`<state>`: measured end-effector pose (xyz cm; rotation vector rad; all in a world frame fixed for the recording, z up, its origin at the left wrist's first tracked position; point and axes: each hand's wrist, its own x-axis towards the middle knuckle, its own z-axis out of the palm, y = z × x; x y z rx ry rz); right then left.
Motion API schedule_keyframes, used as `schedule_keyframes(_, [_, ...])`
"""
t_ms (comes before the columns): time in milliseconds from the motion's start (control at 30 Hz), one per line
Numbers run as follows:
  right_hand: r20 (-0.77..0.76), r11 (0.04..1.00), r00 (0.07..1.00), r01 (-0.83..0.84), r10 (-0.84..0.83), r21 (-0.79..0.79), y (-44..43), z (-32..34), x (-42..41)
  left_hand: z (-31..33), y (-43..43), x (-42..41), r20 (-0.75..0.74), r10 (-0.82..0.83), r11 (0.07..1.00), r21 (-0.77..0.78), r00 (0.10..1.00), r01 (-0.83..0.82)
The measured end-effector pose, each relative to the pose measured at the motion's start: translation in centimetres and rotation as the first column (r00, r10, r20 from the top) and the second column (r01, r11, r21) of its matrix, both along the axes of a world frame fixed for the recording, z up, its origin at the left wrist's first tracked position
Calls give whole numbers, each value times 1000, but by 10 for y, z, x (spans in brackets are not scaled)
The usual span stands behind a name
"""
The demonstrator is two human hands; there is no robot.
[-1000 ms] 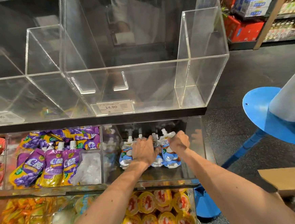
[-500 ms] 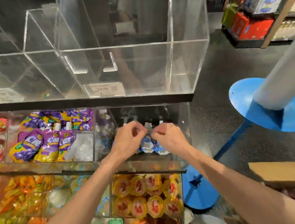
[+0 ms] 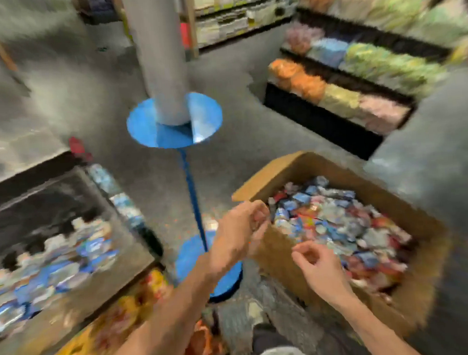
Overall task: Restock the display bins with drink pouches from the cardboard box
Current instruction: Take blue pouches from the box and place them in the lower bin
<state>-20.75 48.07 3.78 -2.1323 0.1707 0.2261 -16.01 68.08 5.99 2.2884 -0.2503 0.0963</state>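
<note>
Everything was pretty smeared with motion blur, so take the fine detail with a grain of salt. The left hand (image 3: 240, 233) hung right at the near-left edge of the cardboard box (image 3: 269, 174), fingers curled in toward the palm. Whether it was pinching something or just balled up, I honestly couldn't tell. The right hand (image 3: 318, 268) was just to the right of the left one and a bit nearer to the person, hovering over the near side of the box. Its fingers were loosely curled with thumb and forefinger tips almost meeting, and nothing showed between them.

The drink pouches (image 3: 343, 224) filled the box in a jumbled heap of blue, white and red, just beyond and to the right of both hands. Well off to the left of the left hand sat the display bin (image 3: 109, 285), with a row of blue and white pouches (image 3: 52, 270) lying in it. Below that bin, under the left forearm, there were yellow and orange packs (image 3: 113, 327).

Right behind the left hand stood a blue stand (image 3: 175, 123) with a thin blue pole down to a round base, and a grey column (image 3: 161, 57) rose from its upper disc. Far beyond the right hand were store shelves (image 3: 359, 77) of blurry coloured goods.
</note>
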Motion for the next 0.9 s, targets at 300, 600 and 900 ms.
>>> schedule_keyframes(300, [-217,933,911,322,-352,-161,-144,-91,50,-94,-147,82,-418,-263,885,254,869,390])
schedule_keyframes(600, [-363,955,923,18,-129,-296,-197,-149,137,-178,-186,152,-555,36,784,531,831,321])
schedule_keyframes(900, [-425,594,851,-522,309,-612,-217,-190,193,-227,-190,172,-799,357,913,408,485,1])
